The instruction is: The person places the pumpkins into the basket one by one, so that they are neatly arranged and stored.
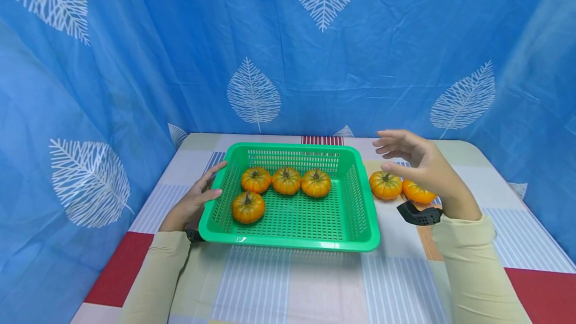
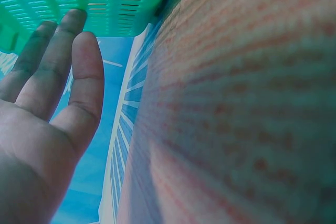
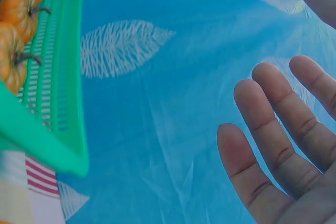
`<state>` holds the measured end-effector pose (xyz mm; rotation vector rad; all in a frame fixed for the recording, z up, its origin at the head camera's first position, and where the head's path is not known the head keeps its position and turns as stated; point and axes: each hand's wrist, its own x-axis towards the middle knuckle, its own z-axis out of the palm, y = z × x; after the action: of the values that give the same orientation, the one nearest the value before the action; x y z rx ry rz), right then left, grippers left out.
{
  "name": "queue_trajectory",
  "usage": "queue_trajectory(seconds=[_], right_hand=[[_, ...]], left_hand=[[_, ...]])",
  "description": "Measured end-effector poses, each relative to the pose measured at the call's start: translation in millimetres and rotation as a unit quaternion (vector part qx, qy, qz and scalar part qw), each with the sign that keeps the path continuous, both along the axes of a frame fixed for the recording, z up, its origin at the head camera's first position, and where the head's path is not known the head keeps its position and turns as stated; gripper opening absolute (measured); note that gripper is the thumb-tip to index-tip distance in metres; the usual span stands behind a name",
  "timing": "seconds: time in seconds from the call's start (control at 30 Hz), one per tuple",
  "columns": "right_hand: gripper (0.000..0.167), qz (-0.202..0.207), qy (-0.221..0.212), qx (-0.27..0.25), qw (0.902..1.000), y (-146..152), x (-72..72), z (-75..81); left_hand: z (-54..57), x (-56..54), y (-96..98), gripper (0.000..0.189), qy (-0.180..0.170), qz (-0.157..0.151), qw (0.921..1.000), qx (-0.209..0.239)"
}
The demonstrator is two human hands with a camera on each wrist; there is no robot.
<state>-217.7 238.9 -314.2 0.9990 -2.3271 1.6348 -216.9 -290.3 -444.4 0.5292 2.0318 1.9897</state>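
Here's the risk from where I'm standing: two small orange pumpkins, the left one and the right one, sit close together on the worktop, just outside the green basket, and they look round enough to roll. A clumsy reach could nudge one into the other or against the basket wall. And watch that black wrist mount, hanging low beside the right pumpkin; a dip of the arm might knock it. Inside the basket, four more are gathered toward the left: three in a row at the back, one nearer the front. If the basket got shoved, I'd guess they could shift and bump.

Now the hands! The right hand hovers above the outside pair, thumb well apart from gently bent fingers, nothing between them; it's wide enough, I'd judge, for one pumpkin. Over on the other side, the left hand lies along the basket's left wall, fingers fairly straight, fingertips seemingly against the plastic. No clamp there, so the basket could well skid if bumped.
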Motion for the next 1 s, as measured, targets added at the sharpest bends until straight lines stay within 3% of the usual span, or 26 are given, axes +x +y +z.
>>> queue_trajectory(seconds=[0.43,0.77,1.0], right_hand=[[0.066,-0.044,-0.030,-0.039,0.9978,35,-2.7,-24.2],[0.063,-0.055,-0.052,-0.100,0.9921,52,-2.7,-40.2],[0.058,-0.107,-0.057,-0.096,0.9879,63,-0.4,-50.7]], left_hand=[[-0.2,0.4,-0.3,0.074,0.012,0.003,0.9999,-0.004],[-1.2,-0.4,-0.1,0.073,0.019,-0.003,0.9998,0.005],[-2.1,-0.9,-1.6,0.073,0.017,-0.004,0.9998,0.002]])
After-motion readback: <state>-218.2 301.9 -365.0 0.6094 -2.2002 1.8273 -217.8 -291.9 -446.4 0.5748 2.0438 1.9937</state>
